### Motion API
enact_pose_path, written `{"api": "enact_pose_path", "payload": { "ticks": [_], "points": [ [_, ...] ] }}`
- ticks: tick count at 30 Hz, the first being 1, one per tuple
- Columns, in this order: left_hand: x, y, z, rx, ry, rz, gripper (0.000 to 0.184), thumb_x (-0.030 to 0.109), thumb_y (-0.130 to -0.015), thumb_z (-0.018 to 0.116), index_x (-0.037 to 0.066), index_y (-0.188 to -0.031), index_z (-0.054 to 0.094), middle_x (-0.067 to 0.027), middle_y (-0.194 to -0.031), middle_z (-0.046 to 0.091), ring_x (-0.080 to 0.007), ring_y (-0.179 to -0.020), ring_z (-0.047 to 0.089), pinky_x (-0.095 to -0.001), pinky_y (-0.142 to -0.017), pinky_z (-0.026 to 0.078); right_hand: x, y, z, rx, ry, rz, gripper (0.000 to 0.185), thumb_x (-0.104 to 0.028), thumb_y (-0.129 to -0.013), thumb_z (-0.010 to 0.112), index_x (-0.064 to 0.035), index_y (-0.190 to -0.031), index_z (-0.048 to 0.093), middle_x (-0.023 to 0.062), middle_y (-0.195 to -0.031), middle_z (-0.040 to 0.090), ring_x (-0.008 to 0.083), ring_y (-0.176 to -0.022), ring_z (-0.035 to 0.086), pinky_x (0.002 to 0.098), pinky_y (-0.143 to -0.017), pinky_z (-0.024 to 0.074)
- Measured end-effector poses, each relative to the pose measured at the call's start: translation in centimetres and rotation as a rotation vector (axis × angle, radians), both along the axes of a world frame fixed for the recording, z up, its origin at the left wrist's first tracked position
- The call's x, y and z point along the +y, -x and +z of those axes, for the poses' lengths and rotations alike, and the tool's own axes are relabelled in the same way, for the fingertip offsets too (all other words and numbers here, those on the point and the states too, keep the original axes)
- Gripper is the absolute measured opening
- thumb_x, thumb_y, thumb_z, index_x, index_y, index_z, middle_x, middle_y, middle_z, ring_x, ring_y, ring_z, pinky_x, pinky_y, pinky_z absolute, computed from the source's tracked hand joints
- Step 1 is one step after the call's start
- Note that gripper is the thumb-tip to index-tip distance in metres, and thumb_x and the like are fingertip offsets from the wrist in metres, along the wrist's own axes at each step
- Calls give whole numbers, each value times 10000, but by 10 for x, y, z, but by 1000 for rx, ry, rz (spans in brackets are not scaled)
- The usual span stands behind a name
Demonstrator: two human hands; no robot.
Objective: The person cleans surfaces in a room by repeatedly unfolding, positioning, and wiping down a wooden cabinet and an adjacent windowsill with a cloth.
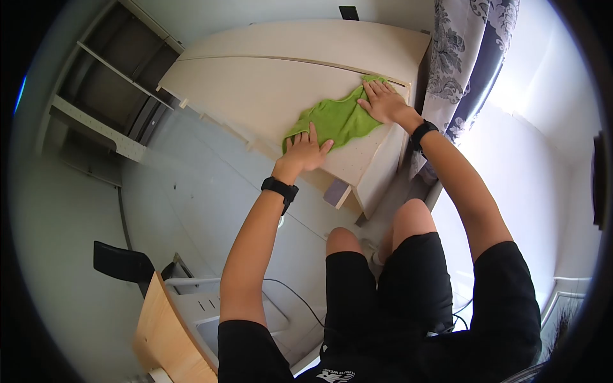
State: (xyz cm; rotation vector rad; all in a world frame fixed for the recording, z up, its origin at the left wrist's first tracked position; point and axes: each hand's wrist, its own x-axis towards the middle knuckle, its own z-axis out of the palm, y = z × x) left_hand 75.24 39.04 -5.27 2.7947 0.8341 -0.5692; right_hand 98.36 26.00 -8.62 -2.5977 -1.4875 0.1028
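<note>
A green cloth (338, 121) lies spread over the near right end of a pale wooden bed board (255, 86). My left hand (305, 150) rests on the cloth's left end, fingers spread and the palm down. On the cloth's far right end lies my right hand (383, 102), flat with its fingers apart. Both hands press from above; neither is wrapped around the cloth. The board's surface under the cloth is hidden. Each wrist wears a black band.
Patterned grey curtains (450, 57) hang just right of the board. A dark-shelved cabinet (121, 48) stands at the far left. Near my left arm are a wooden tabletop (167, 332) and a black chair back (121, 260). A thin cable (297, 295) crosses the tiled floor (191, 185).
</note>
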Motion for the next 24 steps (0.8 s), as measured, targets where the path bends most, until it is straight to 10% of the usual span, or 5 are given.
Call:
{"api": "enact_pose_path", "payload": {
  "ticks": [24],
  "points": [
    [-48,-44,-28,-259,-101,-286,759,477,-1002,276,-102,-1478,157,-288,-1527,226,-422,-1435,174,-536,-1175,89,-17,35,-2,-113,-45,128,612,-418,-1042,221,-23,-1508,264,151,-1551,312,286,-1450,254,394,-1210,144]
  ]
}}
